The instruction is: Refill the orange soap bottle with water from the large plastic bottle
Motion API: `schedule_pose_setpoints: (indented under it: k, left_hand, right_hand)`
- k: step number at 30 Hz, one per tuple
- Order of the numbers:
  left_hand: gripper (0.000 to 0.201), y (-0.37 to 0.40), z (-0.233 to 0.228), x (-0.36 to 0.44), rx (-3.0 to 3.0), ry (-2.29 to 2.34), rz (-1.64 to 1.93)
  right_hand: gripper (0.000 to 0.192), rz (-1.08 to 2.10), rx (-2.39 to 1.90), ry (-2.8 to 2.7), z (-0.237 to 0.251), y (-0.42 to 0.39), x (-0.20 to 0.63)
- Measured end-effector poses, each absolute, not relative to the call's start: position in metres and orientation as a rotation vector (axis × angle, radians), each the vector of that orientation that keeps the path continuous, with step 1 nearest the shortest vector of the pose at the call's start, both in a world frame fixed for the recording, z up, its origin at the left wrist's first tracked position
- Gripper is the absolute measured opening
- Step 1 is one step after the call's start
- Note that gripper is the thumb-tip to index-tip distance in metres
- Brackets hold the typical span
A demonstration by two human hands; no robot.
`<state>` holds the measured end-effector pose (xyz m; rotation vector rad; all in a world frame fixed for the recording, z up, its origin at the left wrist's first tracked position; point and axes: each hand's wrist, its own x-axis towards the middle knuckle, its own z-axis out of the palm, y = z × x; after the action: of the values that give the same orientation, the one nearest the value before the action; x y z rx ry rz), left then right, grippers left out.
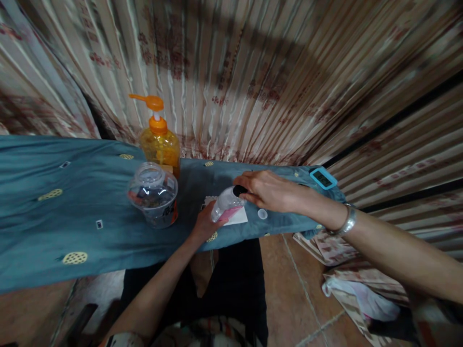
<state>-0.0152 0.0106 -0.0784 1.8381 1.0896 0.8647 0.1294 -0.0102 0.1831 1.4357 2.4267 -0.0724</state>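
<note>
Left hand [204, 224] wraps the small bottle [226, 206]; right hand [265, 190] pinches its dark cap [239, 190]. Light, slick plastic, probably squeezable: best held mid-body, gently.

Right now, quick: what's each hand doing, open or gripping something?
Left hand: closed around the small bottle, holding it tilted.
Right hand: fingers closed on the bottle's dark top.

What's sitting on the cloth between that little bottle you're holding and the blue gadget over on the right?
A small white cap lies on the teal cloth between the small bottle and the blue timer, under the right hand's wrist, in the head view.
</note>
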Motion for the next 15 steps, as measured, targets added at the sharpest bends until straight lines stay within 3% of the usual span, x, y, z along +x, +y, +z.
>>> schedule_pose_setpoints:
  k: [7, 15]
  left_hand:
    - [0.06, 0.01, -0.075, -0.016, 1.846, 1.118, 0.841]
    - [0.059, 0.011, -0.079, -0.013, 1.89, 1.186, 0.857]
  right_hand:
    - [0.041, 0.0, 1.573, 2.3, 0.173, -0.004, 0.119]
    - [0.035, -0.203, 1.678, 2.453, 0.173, -0.001, 0.126]
